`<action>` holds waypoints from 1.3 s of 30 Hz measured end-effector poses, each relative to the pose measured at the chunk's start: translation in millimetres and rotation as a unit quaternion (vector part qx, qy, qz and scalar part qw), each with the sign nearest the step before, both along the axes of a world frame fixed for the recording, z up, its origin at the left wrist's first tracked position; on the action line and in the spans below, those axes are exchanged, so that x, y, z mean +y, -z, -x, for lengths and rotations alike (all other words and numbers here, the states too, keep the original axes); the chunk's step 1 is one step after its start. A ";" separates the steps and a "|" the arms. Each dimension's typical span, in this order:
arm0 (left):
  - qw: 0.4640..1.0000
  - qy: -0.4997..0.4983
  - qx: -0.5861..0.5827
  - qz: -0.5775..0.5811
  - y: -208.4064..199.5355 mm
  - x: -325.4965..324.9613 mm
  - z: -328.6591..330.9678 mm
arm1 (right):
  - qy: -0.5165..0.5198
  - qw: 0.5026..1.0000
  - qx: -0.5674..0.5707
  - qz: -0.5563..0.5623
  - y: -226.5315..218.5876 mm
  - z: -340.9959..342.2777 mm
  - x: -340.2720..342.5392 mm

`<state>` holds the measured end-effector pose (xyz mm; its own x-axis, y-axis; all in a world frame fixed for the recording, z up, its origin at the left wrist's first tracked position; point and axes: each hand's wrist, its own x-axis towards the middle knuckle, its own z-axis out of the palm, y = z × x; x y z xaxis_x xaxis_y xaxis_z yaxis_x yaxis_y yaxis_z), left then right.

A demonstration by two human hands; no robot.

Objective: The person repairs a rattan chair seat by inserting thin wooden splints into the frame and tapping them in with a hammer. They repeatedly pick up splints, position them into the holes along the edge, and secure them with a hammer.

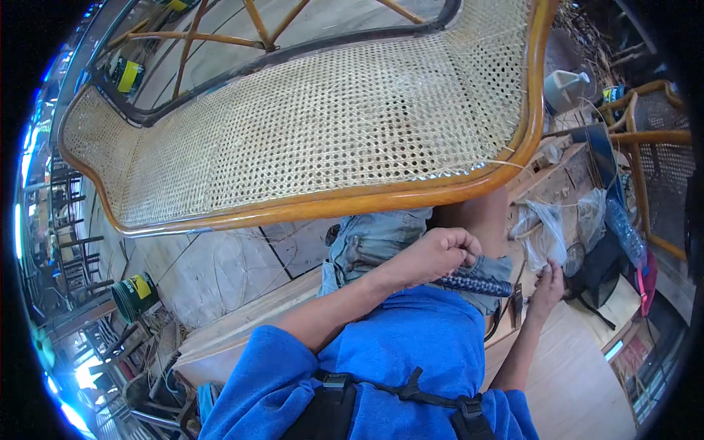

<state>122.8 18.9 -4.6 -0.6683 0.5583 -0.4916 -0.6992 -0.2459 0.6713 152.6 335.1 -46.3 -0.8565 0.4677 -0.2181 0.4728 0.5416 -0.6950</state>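
The grip of the left hand [446, 253] is narrow, with the fingers curled toward the palm above the lap; whether something thin is inside it, I cannot tell; the right hand [547, 286] reaches to the side, its fingertips at the lower edge of a clear plastic bag [544, 231]; its grip is also narrow, but whether it pinches the plastic is not clear.

A black handle [480, 284], of braided texture, lies across the lap just below the left hand; its other end is hidden behind the left forearm; what the plastic bag contains is hard to make out.

In front of the person stands the cane panel [315, 132], woven with small open holes, inside a curved, glossy brown wooden frame [367, 202]; the upper part of this furniture is cut off by the picture's edge; the plastic bag lies on the tabletop [576, 367], of pale smooth wood, near a soft black bag [598, 271]; at the far left, the background is small and blurred.
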 end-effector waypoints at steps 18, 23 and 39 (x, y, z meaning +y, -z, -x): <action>0.987 -0.084 0.135 0.004 -4.0 -6.4 -7.3 | -0.061 0.880 0.083 0.463 -66.4 15.9 -164.9; 0.969 -0.093 0.205 0.101 -10.1 -8.7 -6.2 | -0.064 0.877 0.082 0.470 -64.5 17.2 -164.5; 0.764 -0.113 0.499 0.394 -9.5 -5.9 -9.0 | -0.031 0.871 0.064 0.487 -73.5 15.5 -178.0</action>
<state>131.7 13.0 4.9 -0.9653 0.1667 0.2011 0.2571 0.4710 0.8439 137.1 157.2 27.2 -0.9199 0.0673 -0.3864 0.3484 -0.3124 -0.8837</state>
